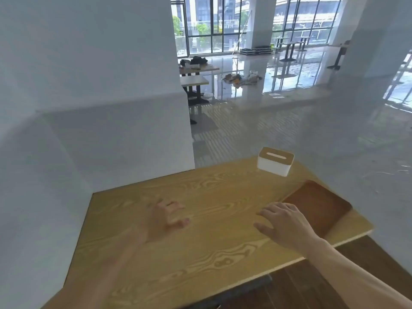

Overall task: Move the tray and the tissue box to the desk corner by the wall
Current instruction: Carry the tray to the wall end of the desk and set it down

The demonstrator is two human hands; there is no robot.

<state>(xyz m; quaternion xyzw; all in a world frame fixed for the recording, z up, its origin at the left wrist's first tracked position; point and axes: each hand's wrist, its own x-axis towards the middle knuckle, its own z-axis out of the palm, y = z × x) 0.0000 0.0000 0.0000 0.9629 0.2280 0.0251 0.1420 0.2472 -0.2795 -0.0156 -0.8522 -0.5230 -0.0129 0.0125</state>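
Observation:
A dark brown tray (321, 204) lies flat near the right edge of the wooden desk (200, 253). Beyond it, at the far right corner, stands a white tissue box (275, 162) with a wooden lid and a slot on top. My right hand (283, 221) hovers over the desk just left of the tray, fingers spread, holding nothing. My left hand (166, 217) is blurred over the middle of the desk, fingers apart and empty. A white wall (100, 139) meets the desk along its far left side.
The wall wraps around the desk's left and far sides. Past the far right edge the floor (256, 130) drops away into an open hall with other tables (196, 70), stools and clutter. A dark desk frame (245, 291) shows under the near edge.

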